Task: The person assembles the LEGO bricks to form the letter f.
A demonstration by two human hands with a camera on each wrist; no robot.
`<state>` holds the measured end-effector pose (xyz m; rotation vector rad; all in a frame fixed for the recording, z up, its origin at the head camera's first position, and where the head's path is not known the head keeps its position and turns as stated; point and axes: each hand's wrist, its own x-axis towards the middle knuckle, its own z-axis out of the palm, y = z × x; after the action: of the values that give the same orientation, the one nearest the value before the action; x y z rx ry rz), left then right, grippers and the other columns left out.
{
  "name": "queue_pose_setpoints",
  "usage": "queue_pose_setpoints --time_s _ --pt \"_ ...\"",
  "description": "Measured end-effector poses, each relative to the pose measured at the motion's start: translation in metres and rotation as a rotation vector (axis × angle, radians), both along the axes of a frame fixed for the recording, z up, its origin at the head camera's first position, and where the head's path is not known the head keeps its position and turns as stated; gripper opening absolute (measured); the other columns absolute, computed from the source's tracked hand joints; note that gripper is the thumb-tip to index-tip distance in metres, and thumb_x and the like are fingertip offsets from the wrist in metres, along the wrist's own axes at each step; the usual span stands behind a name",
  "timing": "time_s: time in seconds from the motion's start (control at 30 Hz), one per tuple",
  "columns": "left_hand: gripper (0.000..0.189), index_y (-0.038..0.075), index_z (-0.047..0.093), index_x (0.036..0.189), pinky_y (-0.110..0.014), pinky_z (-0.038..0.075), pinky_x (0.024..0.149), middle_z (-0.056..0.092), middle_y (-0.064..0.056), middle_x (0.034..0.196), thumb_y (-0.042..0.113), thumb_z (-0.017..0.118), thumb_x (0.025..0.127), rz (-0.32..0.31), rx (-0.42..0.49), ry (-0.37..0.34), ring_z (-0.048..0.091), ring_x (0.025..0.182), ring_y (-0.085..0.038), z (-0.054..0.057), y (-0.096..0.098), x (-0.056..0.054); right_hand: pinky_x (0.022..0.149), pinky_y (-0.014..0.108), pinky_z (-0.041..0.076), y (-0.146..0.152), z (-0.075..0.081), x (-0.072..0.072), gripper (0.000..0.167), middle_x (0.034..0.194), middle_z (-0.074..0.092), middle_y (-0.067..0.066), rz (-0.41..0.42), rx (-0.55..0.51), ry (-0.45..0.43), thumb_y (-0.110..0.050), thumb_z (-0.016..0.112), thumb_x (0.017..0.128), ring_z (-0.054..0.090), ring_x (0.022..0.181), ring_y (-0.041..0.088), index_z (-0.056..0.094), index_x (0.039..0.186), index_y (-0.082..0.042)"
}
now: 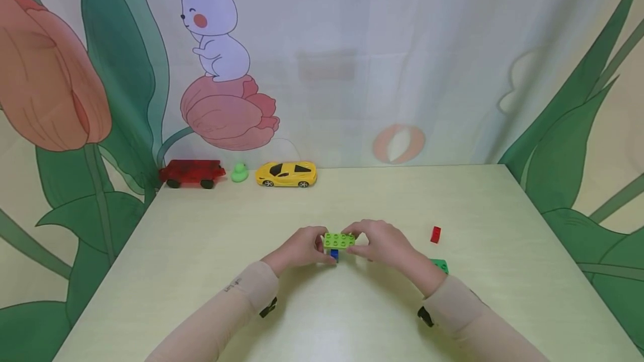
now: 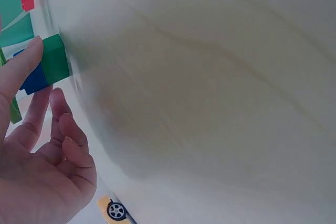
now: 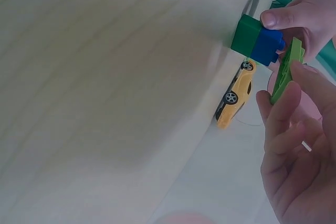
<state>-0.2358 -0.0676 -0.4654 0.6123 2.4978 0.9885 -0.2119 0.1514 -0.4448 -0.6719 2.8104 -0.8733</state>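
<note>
Near the middle of the table, my left hand (image 1: 301, 246) pinches a blue toy brick (image 3: 266, 46) between thumb and fingers. The blue brick is joined on top of a dark green brick (image 3: 245, 34), which stands at the tabletop. My right hand (image 1: 384, 243) holds a flat light green building plate (image 1: 338, 241) by its edge, studs upward. In the right wrist view the plate is tilted and sits just over the blue brick's studs; whether they touch, I cannot tell. From the head, the plate hides most of the stack.
To the right lie a small red brick (image 1: 435, 234) and a green brick (image 1: 440, 265), partly covered by the right forearm. Along the back edge stand a red toy vehicle (image 1: 191, 173), a green toy duck (image 1: 240, 172) and a yellow toy car (image 1: 285, 174), before a printed curtain.
</note>
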Motion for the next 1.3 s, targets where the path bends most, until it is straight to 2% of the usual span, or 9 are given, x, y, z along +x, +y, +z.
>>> queue_pose_setpoints --time_s 0.23,0.43,0.67,0.93,1.3 --pt "0.032 0.012 0.059 0.099 -0.027 0.039 0.059 0.054 -0.002 0.075 0.021 0.082 0.078 -0.013 -0.001 0.011 0.048 0.065 -0.013 0.001 0.000 0.000 0.048 0.030 0.045 -0.002 -0.002 0.000 0.034 0.098 0.064 -0.008 0.015 -0.007 -0.013 -0.023 0.077 0.083 0.055 0.047 0.008 0.068 0.116 -0.021" --pt "0.031 0.013 0.059 0.097 -0.027 0.040 0.059 0.054 -0.001 0.075 0.021 0.083 0.078 -0.009 0.002 0.006 0.048 0.065 -0.013 -0.002 -0.001 -0.001 0.047 0.029 0.044 -0.004 -0.003 0.001 0.034 0.098 0.064 -0.008 0.010 0.009 -0.025 -0.023 0.078 0.083 0.055 0.047 0.008 0.069 0.116 -0.021" --pt "0.032 0.014 0.060 0.099 -0.028 0.041 0.062 0.054 -0.002 0.076 0.024 0.082 0.078 -0.009 -0.007 0.006 0.049 0.068 -0.014 -0.003 -0.001 -0.002 0.049 0.027 0.041 -0.005 -0.003 0.001 0.034 0.094 0.064 -0.012 -0.013 0.058 0.004 -0.024 0.079 0.081 0.050 0.057 0.010 0.071 0.114 -0.023" --pt "0.032 0.014 0.061 0.099 -0.028 0.041 0.063 0.055 -0.003 0.077 0.023 0.082 0.078 -0.002 -0.010 0.010 0.049 0.068 -0.014 -0.002 0.000 -0.001 0.052 0.028 0.041 -0.009 -0.004 0.002 0.033 0.093 0.065 -0.010 -0.032 0.068 0.002 -0.022 0.081 0.079 0.051 0.067 0.012 0.072 0.112 -0.021" --pt "0.032 0.015 0.060 0.098 -0.029 0.041 0.064 0.055 -0.002 0.077 0.023 0.083 0.077 0.005 -0.019 0.023 0.049 0.069 -0.015 -0.003 0.000 -0.001 0.054 0.028 0.042 -0.014 -0.001 0.004 0.032 0.093 0.064 -0.007 -0.036 0.106 -0.003 -0.020 0.080 0.080 0.052 0.068 0.012 0.072 0.111 -0.018"
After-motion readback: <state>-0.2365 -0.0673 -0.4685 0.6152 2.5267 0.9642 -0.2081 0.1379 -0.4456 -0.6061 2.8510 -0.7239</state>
